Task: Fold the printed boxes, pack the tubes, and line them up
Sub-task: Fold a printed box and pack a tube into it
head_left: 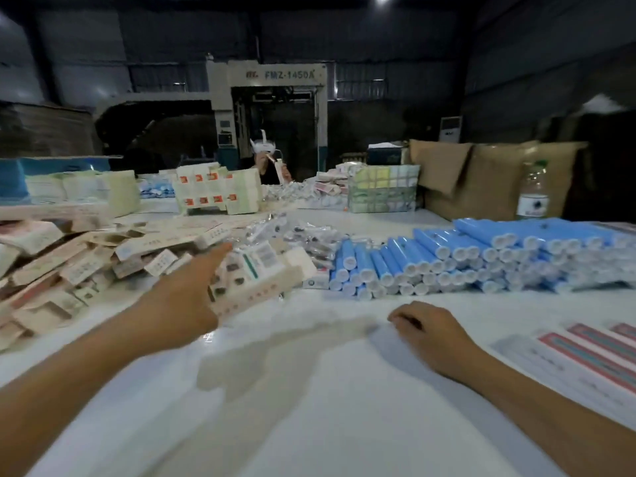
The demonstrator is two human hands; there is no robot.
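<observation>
Printed boxes (247, 277), flat and stacked, lie just beyond my left hand (186, 297), which reaches out with fingers fairly straight, its fingertips over the stack's left edge; whether they grip it I cannot tell, as motion blur hides the contact. Left of that hand spreads a loose heap of flattened cartons (62, 266). My right hand (426, 328) rests on the white table (309, 407), fingers curled loosely, holding nothing. Blue tubes (464, 256) lie piled beyond the right hand, well apart from it.
</observation>
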